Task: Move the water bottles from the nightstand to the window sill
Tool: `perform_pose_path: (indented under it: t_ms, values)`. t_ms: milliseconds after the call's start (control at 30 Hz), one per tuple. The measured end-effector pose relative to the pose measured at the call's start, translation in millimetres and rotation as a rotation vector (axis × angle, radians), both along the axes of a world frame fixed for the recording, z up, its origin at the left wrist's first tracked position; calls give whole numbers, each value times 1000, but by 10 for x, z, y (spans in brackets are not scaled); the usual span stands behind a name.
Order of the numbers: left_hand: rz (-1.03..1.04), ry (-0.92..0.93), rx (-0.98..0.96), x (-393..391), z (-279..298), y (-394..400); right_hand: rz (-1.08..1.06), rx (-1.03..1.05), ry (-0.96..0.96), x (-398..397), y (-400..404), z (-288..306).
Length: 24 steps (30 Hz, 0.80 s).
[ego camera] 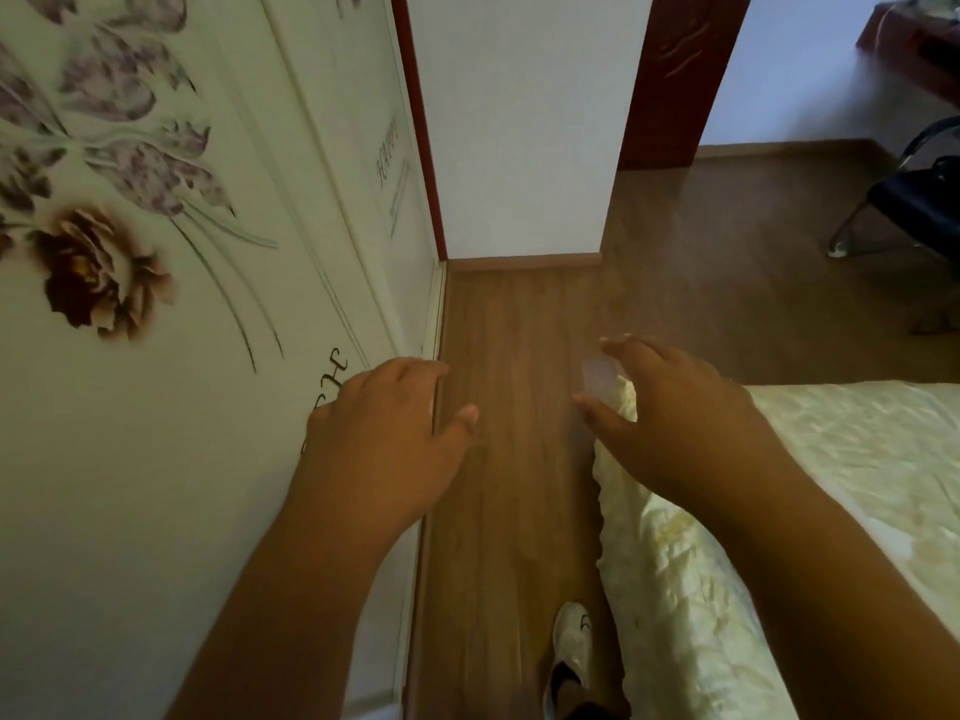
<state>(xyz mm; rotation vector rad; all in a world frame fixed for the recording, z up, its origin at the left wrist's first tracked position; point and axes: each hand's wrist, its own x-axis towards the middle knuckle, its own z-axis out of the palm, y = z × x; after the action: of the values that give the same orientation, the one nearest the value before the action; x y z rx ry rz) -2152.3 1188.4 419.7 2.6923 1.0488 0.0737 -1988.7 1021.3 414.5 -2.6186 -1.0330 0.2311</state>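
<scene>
My right hand (670, 407) reaches forward over the corner of the bed, thumb and fingers curved round a blurred, see-through water bottle (599, 375). Only the bottle's pale top shows clearly between thumb and forefinger. My left hand (384, 433) is held out beside the wardrobe, palm down, fingers loosely bent and holding nothing. Neither a nightstand nor a window sill is in view.
A white wardrobe (156, 304) with flower prints fills the left. A bed with a cream cover (779, 511) stands on the right. Between them runs a strip of wooden floor (509, 314) towards a white wall and a red door frame (675, 80). A dark chair (914, 200) stands far right. My shoe (571, 641) is below.
</scene>
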Motion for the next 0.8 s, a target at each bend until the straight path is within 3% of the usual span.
perform_pose_path:
  t_ms: [367, 800]
  values:
    - [66, -33, 49, 1433, 169, 444, 83, 41, -30, 1539, 636, 156]
    - [1, -16, 31, 2413, 152, 957, 51, 17, -51, 2474, 1039, 195]
